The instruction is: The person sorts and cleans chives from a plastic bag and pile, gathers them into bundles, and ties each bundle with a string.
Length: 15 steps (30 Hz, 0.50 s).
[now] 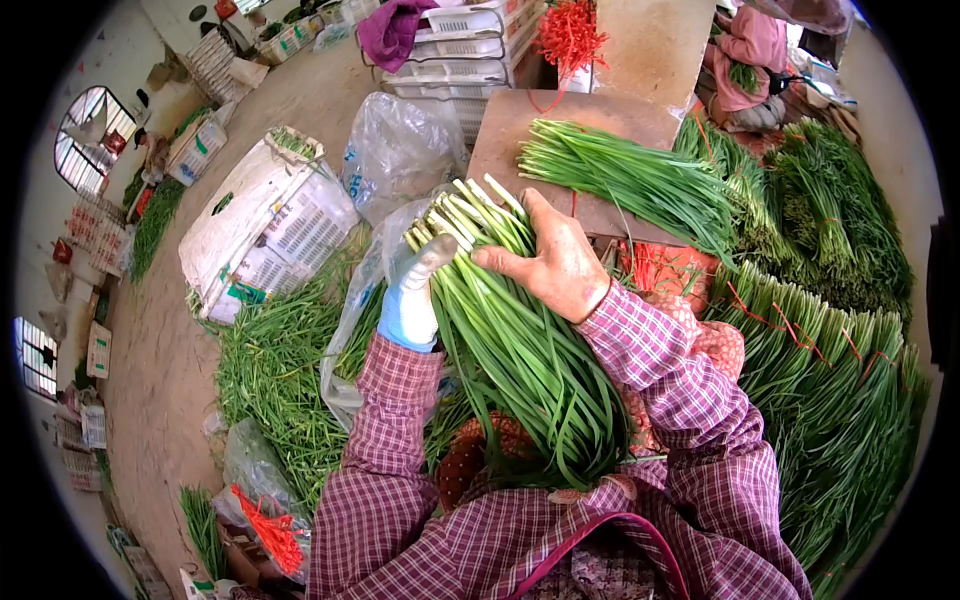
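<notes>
A thick bunch of garlic chives lies across my lap, its pale stem ends pointing up and away from me. My left hand, in a blue and white glove, is closed around the left side of the stems. From the right, my bare right hand grips the same stems, thumb across the front and fingers behind. Just beyond, a second pile of garlic chives rests on a brown board. Red ties hang by the board's near edge.
Tied chive bundles stand at right. Loose green leaves cover the floor at left, beside a white crate and a plastic bag. Stacked white baskets stand behind. A person in pink sits at the upper right.
</notes>
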Motion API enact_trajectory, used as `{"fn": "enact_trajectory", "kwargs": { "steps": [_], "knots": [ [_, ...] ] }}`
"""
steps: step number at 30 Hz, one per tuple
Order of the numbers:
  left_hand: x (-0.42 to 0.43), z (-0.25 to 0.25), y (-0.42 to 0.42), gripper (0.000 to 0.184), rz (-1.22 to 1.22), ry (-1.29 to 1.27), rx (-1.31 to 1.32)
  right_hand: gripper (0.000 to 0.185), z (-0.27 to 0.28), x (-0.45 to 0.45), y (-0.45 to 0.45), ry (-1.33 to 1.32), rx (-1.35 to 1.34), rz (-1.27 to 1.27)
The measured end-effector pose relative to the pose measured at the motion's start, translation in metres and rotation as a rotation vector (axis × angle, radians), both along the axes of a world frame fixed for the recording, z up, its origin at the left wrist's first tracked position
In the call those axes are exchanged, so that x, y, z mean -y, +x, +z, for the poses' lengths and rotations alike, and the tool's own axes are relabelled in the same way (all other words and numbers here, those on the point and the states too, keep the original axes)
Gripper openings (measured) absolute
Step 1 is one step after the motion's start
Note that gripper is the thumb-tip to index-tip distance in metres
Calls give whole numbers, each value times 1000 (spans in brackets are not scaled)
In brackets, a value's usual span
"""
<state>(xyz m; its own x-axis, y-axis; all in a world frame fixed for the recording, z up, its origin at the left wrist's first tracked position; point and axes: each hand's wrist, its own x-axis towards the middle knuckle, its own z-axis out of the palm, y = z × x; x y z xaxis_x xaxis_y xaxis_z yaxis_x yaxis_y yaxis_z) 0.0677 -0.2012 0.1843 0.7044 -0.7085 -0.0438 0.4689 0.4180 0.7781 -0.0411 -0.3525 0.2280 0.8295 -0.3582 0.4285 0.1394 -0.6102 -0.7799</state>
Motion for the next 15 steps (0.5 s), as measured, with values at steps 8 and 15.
{"fn": "enact_trajectory", "kwargs": {
  "steps": [8,15],
  "knots": [
    [3,10,-1,31,17,47,-81,66,-24,19,14,345,57,186],
    [8,13,-4,35,-20,-1,-63,74,-30,16,19,272,135,116]
  ]
}}
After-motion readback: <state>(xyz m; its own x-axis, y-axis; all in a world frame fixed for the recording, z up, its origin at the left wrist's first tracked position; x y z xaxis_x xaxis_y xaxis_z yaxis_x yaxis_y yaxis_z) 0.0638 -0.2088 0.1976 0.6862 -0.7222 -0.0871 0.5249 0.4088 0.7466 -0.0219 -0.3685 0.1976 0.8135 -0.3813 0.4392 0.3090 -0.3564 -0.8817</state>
